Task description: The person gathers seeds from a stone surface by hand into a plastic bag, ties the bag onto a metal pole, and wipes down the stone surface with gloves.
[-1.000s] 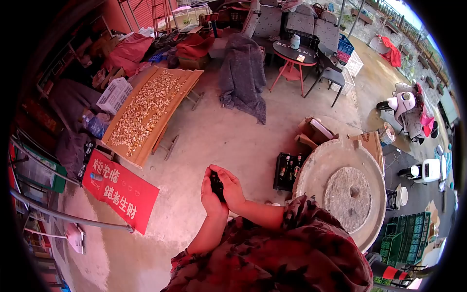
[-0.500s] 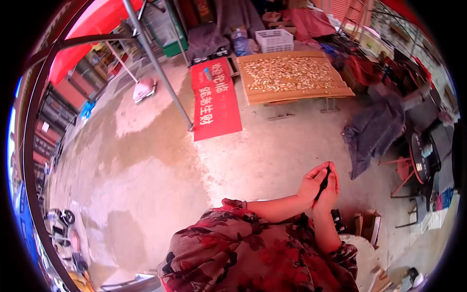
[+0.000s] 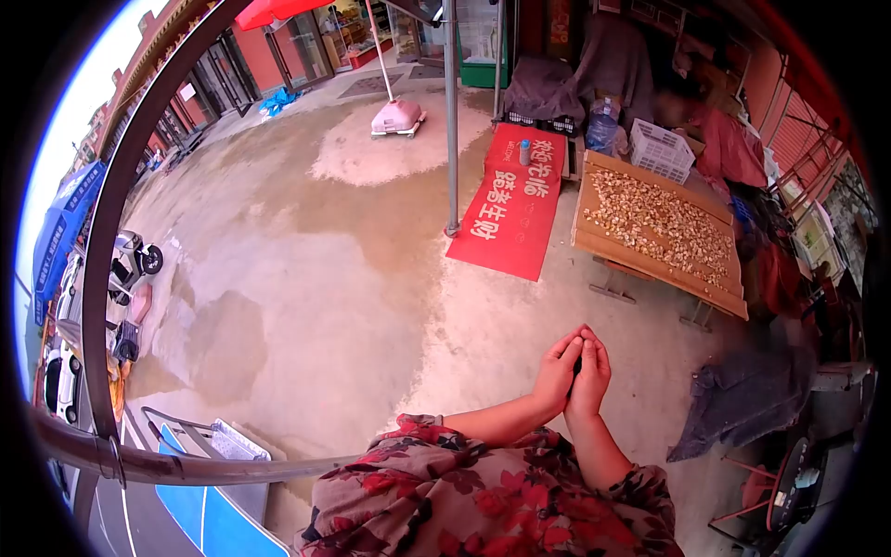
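Observation:
In the head view my left hand [image 3: 555,373] and my right hand [image 3: 590,376] are cupped together at lower centre, their fingertips touching. A small dark strip shows in the gap between the palms; both hands close round this dark material, whose kind I cannot make out. Bare forearms run back to a patterned red and grey top. Beyond the hands, to the upper right, a board [image 3: 603,249] on a stand bears many pale pieces [image 3: 664,226] spread out.
A red mat [image 3: 506,227] with white characters lies near a metal pole [image 3: 452,121]. A white crate [image 3: 661,150] and a water bottle [image 3: 602,127] stand behind the board. Dark cloth [image 3: 742,395] is at right. A horizontal rail [image 3: 223,472] crosses the lower left. A pink umbrella base [image 3: 397,117] stands farther off.
The view has swung left, bringing the mat, pole and street side in; the millstone has left the view. My hands stay cupped together, and less of the dark material shows between them.

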`<move>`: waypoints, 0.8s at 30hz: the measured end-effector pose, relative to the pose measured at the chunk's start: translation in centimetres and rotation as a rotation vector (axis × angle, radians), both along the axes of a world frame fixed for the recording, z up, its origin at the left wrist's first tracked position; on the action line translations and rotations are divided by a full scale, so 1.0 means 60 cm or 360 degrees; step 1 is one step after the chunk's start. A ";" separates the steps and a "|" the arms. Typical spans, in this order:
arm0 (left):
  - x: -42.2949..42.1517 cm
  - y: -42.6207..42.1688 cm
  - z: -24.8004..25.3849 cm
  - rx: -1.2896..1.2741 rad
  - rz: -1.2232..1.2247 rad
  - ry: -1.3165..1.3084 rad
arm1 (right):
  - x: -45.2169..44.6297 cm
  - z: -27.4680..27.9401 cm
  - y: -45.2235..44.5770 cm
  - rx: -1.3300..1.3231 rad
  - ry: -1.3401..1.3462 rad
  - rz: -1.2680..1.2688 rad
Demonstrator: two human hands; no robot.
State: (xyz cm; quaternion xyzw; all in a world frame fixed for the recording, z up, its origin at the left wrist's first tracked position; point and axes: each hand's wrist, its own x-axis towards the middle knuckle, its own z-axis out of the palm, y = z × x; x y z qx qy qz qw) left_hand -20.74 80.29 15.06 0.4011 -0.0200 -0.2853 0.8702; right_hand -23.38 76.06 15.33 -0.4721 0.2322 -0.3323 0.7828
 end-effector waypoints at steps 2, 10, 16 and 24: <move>0.036 -0.009 -0.003 0.0015 0.0028 -0.0066 | 0.033 0.000 -0.007 -0.0066 0.0019 0.0013; 0.130 -0.012 0.007 0.0088 0.0100 0.0018 | 0.136 -0.003 -0.014 -0.0026 0.0004 0.0068; 0.185 -0.021 -0.003 0.0116 0.0293 0.0057 | 0.199 -0.018 -0.030 -0.0013 -0.0040 0.0278; 0.245 -0.099 -0.016 0.0049 0.0586 -0.0113 | 0.276 -0.023 -0.111 0.0014 -0.0163 0.0629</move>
